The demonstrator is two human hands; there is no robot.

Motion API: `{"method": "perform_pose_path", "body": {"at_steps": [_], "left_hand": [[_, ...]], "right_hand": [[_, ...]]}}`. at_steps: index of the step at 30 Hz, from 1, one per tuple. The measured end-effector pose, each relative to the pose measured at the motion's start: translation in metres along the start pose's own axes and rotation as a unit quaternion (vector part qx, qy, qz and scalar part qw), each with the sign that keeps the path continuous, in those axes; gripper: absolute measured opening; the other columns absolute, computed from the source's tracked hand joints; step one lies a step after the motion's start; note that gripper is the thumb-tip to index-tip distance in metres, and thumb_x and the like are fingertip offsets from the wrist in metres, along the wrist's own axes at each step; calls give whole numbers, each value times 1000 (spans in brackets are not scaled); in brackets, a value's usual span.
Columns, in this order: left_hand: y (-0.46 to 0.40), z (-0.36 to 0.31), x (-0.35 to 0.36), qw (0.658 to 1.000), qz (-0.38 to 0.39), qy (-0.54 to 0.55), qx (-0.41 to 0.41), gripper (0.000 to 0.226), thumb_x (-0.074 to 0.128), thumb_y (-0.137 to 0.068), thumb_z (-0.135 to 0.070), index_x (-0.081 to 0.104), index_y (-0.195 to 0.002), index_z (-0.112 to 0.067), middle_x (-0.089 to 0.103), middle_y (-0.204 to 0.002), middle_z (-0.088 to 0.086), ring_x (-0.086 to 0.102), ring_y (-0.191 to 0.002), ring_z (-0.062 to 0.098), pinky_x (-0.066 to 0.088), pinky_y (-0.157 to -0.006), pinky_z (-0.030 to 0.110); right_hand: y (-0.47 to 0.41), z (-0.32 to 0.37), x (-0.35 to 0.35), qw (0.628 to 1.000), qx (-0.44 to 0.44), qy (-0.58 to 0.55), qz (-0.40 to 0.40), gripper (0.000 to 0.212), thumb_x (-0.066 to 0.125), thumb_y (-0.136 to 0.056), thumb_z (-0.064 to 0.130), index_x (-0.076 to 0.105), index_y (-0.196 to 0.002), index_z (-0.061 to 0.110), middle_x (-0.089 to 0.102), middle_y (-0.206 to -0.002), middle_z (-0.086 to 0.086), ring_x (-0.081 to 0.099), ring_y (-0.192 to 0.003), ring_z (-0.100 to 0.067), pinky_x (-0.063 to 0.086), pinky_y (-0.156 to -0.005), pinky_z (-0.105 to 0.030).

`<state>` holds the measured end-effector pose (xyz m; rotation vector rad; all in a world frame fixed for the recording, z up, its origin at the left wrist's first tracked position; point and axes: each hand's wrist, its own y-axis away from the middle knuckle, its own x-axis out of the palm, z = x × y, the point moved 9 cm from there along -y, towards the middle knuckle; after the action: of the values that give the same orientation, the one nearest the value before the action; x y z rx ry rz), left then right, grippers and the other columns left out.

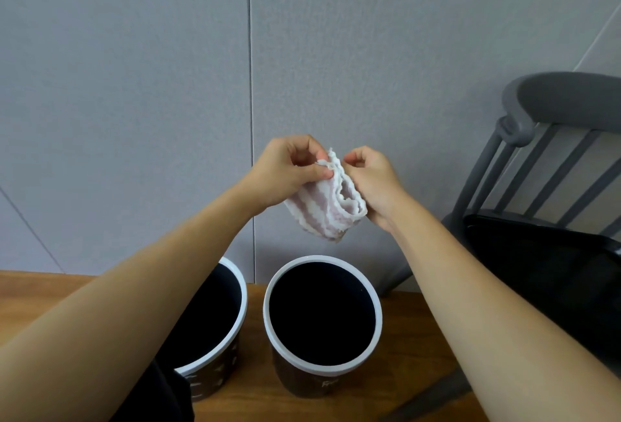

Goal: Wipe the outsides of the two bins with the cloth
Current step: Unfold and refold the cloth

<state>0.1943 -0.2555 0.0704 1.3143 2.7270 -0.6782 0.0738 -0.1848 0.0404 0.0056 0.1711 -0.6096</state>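
Two round dark bins with white rims stand side by side on the wooden floor. The right bin (322, 368) shows fully; my left forearm covers part of the left bin (232, 334). High above them, in front of the wall, I hold up a folded pink-and-white cloth (331, 206) with both hands. My left hand (285, 171) pinches its upper left corner between thumb and fingers. My right hand (373, 183) grips the cloth's right edge, fingers curled behind it. The cloth hangs down between the hands, clear of both bins.
A grey panelled wall (134, 85) rises right behind the bins. At the right stands a grey chair (524, 125) with a slatted back and a black seat (537, 263), close to the right bin. Wooden floor (403, 388) stretches in front.
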Motion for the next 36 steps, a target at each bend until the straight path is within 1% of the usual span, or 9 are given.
{"method": "perform_pose_path", "body": {"at_steps": [2,5,8,12,19,23,27,32,36], "left_hand": [[-1,2,-2,1000,-18,-20,1,15,73,-81,-6,63,-76,-15,69,-75,-5,62,-71,6,49,-65,17],[-3,13,-11,998,-53,-21,-19,15,73,-82,-11,62,-75,-18,67,-80,3,60,-71,11,49,-66,21],[-4,24,-22,995,-94,-12,-41,13,72,-84,-15,62,-77,-21,65,-80,-4,59,-69,8,48,-66,21],[-3,33,-22,994,-89,-11,-56,14,71,-84,-16,62,-77,-23,64,-80,-6,58,-68,9,48,-63,21],[2,53,-19,990,-67,70,-104,27,64,-90,-9,42,-82,-23,61,-89,3,59,-75,22,46,-63,42],[6,61,-5,988,20,89,-126,30,68,-83,3,51,-77,-22,65,-100,6,65,-81,21,53,-61,35],[13,72,-8,986,-5,78,-149,25,65,-84,7,64,-74,-16,68,-78,-5,65,-70,14,51,-55,24],[18,81,-6,980,0,94,-175,37,62,-86,5,73,-101,-26,69,-110,9,68,-97,20,58,-79,31],[23,80,-11,979,0,111,-169,51,70,-77,9,71,-107,-32,67,-117,7,66,-103,21,57,-87,37]], "right_hand": [[3,-2,4,999,3,-45,28,20,72,-87,25,60,-79,11,64,-64,1,59,-56,-11,47,-51,-20],[13,-8,10,985,14,-122,118,40,67,-87,37,67,-98,-1,68,-91,-13,66,-82,-25,54,-72,-36],[27,-23,12,977,-1,-118,177,36,76,-77,29,66,-106,10,69,-104,-12,67,-95,-30,56,-77,-46],[27,-34,-2,993,-40,-89,71,21,69,-84,1,68,-101,13,75,-96,-4,71,-91,-25,59,-68,-37],[19,-48,-12,994,-5,-108,-22,16,52,-99,11,64,-107,16,73,-103,-6,71,-94,-24,59,-77,-45],[15,-62,-18,985,30,-142,-91,12,57,-97,18,54,-108,15,66,-111,-13,69,-96,-28,57,-82,-51],[19,-67,-31,982,23,-64,-174,23,67,-90,24,46,-97,19,61,-97,-4,64,-92,-25,54,-83,-47],[23,-54,-10,990,-40,-79,-110,17,59,-94,10,61,-90,26,68,-95,-8,62,-82,-23,53,-71,-43],[28,-56,9,991,-37,-121,-32,55,69,-81,-3,60,-119,36,65,-118,2,66,-103,-16,58,-81,-38]]}}
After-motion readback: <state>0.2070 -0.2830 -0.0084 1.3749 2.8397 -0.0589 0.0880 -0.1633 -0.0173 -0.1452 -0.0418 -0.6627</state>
